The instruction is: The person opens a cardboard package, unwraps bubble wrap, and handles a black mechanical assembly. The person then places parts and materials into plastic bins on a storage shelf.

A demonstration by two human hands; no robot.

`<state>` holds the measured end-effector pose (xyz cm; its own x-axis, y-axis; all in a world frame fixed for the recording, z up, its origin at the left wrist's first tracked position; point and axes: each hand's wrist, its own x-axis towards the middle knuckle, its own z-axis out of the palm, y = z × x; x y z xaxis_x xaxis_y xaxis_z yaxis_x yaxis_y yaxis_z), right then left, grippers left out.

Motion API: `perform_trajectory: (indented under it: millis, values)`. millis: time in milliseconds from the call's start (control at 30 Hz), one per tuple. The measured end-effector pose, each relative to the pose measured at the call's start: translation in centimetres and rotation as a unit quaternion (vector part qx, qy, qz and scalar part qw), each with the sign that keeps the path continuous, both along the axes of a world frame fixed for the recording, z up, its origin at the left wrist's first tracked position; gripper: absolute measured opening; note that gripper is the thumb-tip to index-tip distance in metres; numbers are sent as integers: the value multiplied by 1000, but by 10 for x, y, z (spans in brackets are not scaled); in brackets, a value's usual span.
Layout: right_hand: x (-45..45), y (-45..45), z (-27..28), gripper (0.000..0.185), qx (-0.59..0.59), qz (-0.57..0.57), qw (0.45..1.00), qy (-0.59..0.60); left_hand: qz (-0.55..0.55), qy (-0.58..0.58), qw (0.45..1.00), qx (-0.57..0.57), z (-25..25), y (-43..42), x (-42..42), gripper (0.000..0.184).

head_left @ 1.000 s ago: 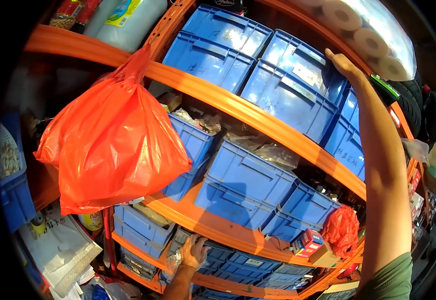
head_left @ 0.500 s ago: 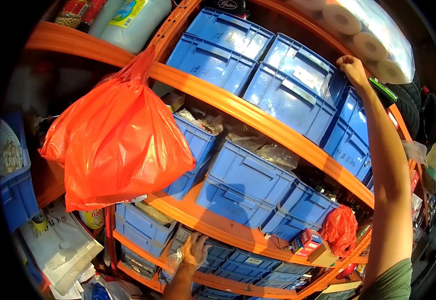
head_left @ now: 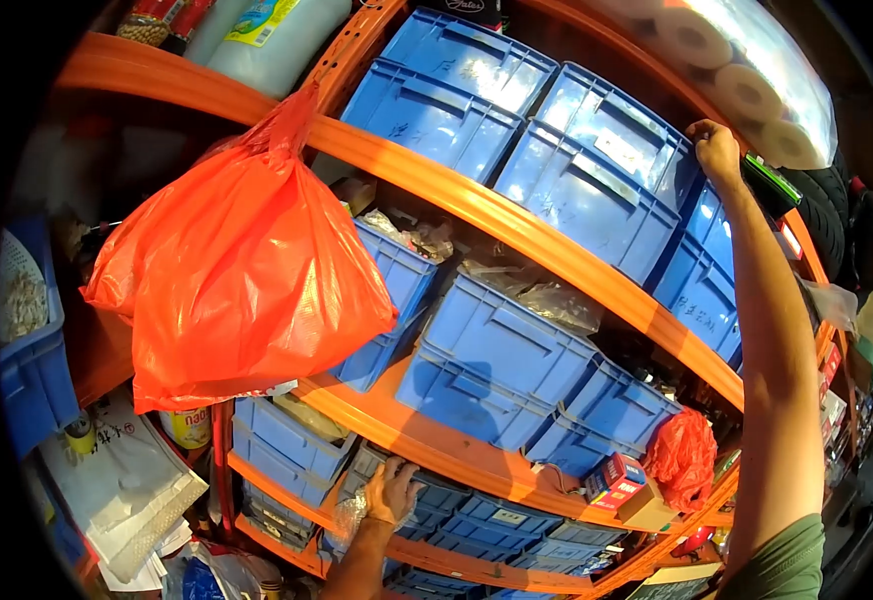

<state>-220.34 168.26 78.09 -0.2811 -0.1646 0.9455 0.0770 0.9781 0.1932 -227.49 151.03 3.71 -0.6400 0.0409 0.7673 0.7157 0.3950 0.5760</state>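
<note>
At blue bins (head_left: 589, 215), partly curled hands (head_left: 719, 152)

Bright hard sunlight, glare on bins, fisheye edges black.

**Orange metal shelving (head_left: 287, 412) loaded with blue plastic bins**

The central bin stack (head_left: 502, 350) stands two high on the middle tier. Left of it sits another blue stack (head_left: 392, 285); to its right are a third stack (head_left: 607, 410), a red-and-blue box (head_left: 615, 480), a brown carton (head_left: 647, 508) and a small red plastic bag (head_left: 681, 460). Above it, the upper tier (head_left: 517, 208) bears upper bin stacks (head_left: 592, 190). Below it, the lower tier (head_left: 457, 563) carries blue and grey bins (head_left: 507, 517).
</note>
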Motion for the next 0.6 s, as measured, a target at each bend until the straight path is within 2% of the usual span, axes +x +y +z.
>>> perform_trajectory:
  millis: [100,133,200,233,267,333,367,400,467,567,600]
  values:
    - [-20,-10,-6,31,13,5,1000,10,-2,-7,1000,-3,1,0,0,30]
    - [-29,-9,-10,39,66,-46,997,20,-4,-6,1000,-3,2,1,0,31]
    - [-29,-8,-13,40,75,-66,995,11,-9,-27,999,-16,-1,1,-1,32]
    - [-29,-12,-11,44,85,-82,993,-5,1,-19,1000,-19,-2,2,-1,32]
    - [-26,-16,-6,51,94,-146,983,-67,10,-10,1000,-23,-3,3,-2,32]
    - [-41,0,5,59,14,-74,996,-40,14,-16,999,-26,-8,6,-5,32]
    - [-44,9,3,65,12,-44,999,-20,24,-20,999,-24,-11,7,-6,33]
    - [-34,1,-7,64,-5,-18,998,-55,-6,-25,1000,-3,-4,3,-3,33]
    - [-37,9,-17,63,29,54,998,-35,10,-47,998,-34,3,0,4,32]
    - [-39,26,-28,64,173,55,979,97,20,-47,998,-46,14,-2,10,32]
    - [-24,15,-43,63,145,28,987,59,21,-40,998,-43,19,-4,13,32]
